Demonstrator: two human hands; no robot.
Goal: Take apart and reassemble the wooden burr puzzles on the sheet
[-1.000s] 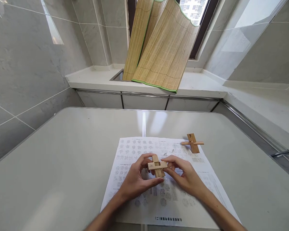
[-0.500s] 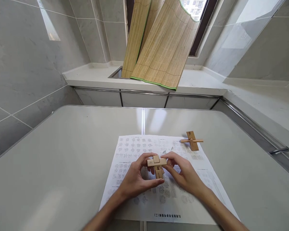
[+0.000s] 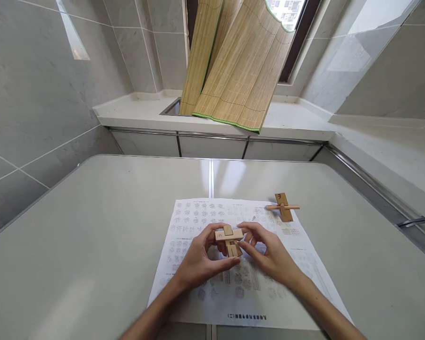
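Several interlocked wooden blocks form a cross-shaped puzzle [image 3: 228, 235], held above a printed sheet [image 3: 194, 302]. My left hand [image 3: 201, 259] grips it from the left, with the thumb under its lower end and the fingers behind the upper part. Close to the puzzle's right side is my right hand [image 3: 265, 248], its thumb and index finger curved near the block ends; a small gap shows between them and the wood. Small dark marks are visible on the puzzle's faces.
At the sheet's upper right corner lies a flat wooden piece [image 3: 287, 215] crossed by a round stick [image 3: 293, 207]. The pale table [image 3: 92, 226] has a central seam. Behind it, a bamboo mat [image 3: 241, 75] hangs over a white ledge [image 3: 127, 111].
The puzzle has tilted and shifted slightly left and up in my left hand. My right fingers have loosened from its right end.
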